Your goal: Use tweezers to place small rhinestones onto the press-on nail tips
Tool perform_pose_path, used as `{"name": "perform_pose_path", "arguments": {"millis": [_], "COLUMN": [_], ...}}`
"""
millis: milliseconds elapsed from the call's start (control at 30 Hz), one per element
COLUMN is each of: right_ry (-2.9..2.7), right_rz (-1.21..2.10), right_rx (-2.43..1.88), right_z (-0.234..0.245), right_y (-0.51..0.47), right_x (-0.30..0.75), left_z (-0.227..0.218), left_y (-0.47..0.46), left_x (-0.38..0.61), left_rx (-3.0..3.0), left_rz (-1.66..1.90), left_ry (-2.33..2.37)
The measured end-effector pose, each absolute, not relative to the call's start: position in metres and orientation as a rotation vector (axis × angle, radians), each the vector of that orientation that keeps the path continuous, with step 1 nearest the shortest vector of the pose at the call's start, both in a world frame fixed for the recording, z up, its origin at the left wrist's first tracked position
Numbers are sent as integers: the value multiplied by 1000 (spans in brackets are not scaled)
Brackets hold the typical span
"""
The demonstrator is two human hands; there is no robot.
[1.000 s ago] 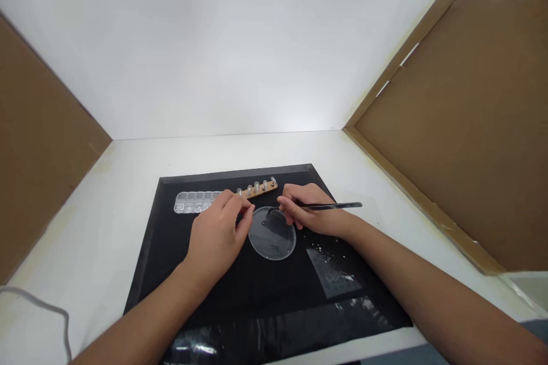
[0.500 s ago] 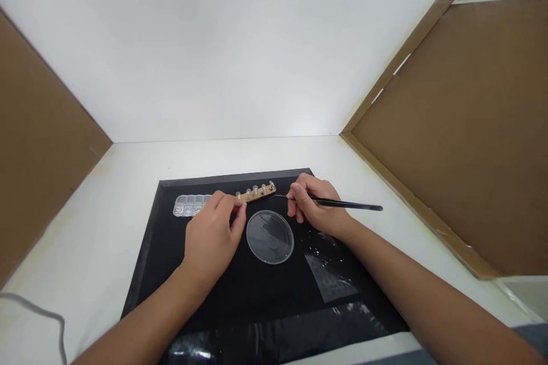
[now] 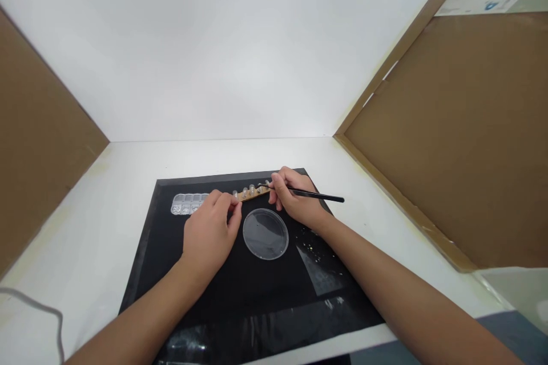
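My left hand (image 3: 213, 222) pinches the left end of a narrow wooden strip (image 3: 248, 195). Along the strip stand several clear nail tips (image 3: 252, 189) on small posts. A thin black brush (image 3: 319, 194) is held like a pen in my right hand (image 3: 295, 194). Its tip reaches over the nail tips near the strip's right part; whether it touches one I cannot tell. Just below the strip lies a round clear dish (image 3: 266, 234). Partly behind my left hand is a clear compartment box (image 3: 187, 203) with silvery bits in its front row.
Everything lies on a black mat (image 3: 222, 296) on a white table (image 3: 128, 165). Small shiny bits (image 3: 311, 247) are scattered by a clear film sheet (image 3: 319, 274) at the right. Cardboard panels (image 3: 462, 125) stand on both sides. A grey cable (image 3: 43, 305) lies at the left.
My right hand has moved left with the brush, bringing its tip from beside the strip's right end to over the nail tips. My left hand keeps its hold. The view has shifted slightly.
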State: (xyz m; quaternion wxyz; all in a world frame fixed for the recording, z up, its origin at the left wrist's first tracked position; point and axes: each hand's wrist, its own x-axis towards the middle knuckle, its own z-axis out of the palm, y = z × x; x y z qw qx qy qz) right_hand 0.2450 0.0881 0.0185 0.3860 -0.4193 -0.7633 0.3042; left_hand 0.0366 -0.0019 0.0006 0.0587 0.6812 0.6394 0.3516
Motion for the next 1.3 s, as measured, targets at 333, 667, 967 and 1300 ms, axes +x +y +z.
{"name": "perform_pose_path", "arguments": {"millis": [333,667,967,1300], "right_ry": [-1952,-1963,-1953,-1959], "right_rz": [803,820,848,845], "right_rx": [-1053,-1039,-1036,-1005], "right_z": [16,14,12,11], "right_y": [92,93,94,94], "right_x": [243,243,243,246], "left_z": [0,-2,-1,-1], "left_y": [-1,-1,-1,-1], "left_x": [37,37,37,37], "left_rx": [2074,2093,2084,2072], "left_rz": [1064,1069,1068,1065], "left_ry": [1924,1910,1896,1893]}}
